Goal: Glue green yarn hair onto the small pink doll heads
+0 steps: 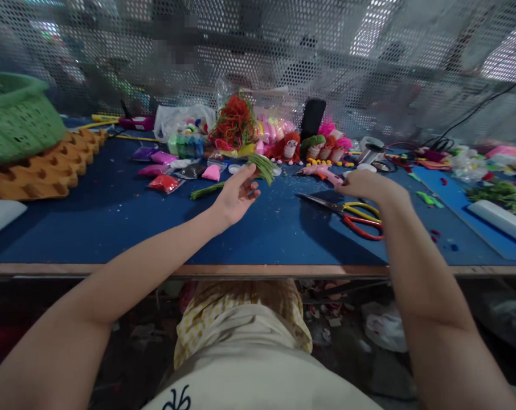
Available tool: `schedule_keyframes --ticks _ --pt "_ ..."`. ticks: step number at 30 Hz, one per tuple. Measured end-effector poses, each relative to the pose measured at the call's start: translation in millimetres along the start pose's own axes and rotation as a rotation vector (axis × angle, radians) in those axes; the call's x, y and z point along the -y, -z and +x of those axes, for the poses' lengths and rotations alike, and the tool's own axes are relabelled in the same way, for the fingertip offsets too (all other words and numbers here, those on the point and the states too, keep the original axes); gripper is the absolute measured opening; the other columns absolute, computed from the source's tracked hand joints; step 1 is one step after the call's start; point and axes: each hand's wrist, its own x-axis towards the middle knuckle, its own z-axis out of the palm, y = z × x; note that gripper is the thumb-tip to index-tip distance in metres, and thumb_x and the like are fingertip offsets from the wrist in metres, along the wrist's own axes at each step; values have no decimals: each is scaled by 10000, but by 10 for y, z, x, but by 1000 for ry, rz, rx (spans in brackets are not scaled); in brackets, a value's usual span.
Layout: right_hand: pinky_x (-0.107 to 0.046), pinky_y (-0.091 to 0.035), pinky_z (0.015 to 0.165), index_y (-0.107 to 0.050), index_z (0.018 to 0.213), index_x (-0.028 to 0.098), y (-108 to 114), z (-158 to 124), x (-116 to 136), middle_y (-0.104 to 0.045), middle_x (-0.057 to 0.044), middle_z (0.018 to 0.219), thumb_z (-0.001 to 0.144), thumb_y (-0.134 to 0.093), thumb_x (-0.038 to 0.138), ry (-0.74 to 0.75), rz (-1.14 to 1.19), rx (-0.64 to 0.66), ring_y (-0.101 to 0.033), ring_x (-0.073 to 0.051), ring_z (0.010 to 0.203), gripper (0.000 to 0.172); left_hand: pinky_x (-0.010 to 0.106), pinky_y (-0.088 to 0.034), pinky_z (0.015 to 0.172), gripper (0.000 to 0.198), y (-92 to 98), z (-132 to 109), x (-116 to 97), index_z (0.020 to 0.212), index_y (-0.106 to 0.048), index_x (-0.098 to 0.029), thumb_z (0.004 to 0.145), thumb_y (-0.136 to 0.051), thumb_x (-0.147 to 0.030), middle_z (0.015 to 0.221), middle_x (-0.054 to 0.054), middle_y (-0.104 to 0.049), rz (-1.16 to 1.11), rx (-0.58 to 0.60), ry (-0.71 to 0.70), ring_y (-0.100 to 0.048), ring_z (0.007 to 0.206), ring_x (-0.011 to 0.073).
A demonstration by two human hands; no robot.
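Observation:
My left hand (237, 196) pinches a bundle of green yarn (263, 167) between thumb and forefinger, over the middle of the blue table; the other fingers are loosely curled. Behind this hand, a further green yarn end (207, 191) sticks out to the left. On the right, my right hand (364, 183) is closed around the handle end of a pink glue gun (320, 172), its fingers partly hidden by the back of the hand. The glue gun's tip points left. Just below lie scissors (343, 209) with one yellow and one red handle, blades slightly apart.
Small yarn-haired dolls (290, 149), a tangle of red and green yarn (236, 122) and a black phone (312, 118) stand at the back. Several colored packets (166, 182) lie left of center. A green basket (19, 117) on an egg tray (76, 151) occupies the left.

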Motion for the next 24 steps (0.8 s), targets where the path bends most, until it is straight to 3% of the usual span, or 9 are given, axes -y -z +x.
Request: schedule_keyframes --ticks 5,12,16,19,24 --pt "-409 -515 820 -694 1175 -20 -268 379 118 -707 -325 1143 932 -500 482 -227 11 -4 -696 -412 1084 590 227 -448 607 265 34 29 -20 790 -689 -181 658 -903 -264 771 -38 -718 1 -3 4 -511 550 42" --pt "-429 -490 927 -556 1343 -26 -374 302 219 -641 -318 1287 918 -484 501 -308 81 -160 -630 -402 1208 681 234 -441 601 221 26 38 -47 784 -680 -185 704 -874 -256 751 -42 -701 18 6 14 -492 532 44" --pt "-450 -436 929 -617 1239 -19 -390 272 274 -666 -319 1208 927 -488 438 -327 132 -312 -630 -394 1148 569 236 -441 594 207 13 30 -52 775 -667 -185 723 -858 -246 728 -46 -693 21 -3 29 -491 521 45" --pt "-463 -387 942 -578 1306 -10 -387 216 272 -616 -341 1276 933 -502 404 -316 133 -388 -581 -389 1173 562 236 -447 585 189 1 12 -64 771 -663 -178 744 -839 -240 698 -49 -686 13 3 42 -497 511 45" --pt "-516 -314 1008 -571 1360 120 -295 89 241 -572 -279 1326 949 -487 304 -260 8 -624 -482 -369 1222 459 243 -466 582 151 -8 -13 -67 765 -670 -166 778 -804 -233 676 -43 -679 10 41 59 -515 511 52"
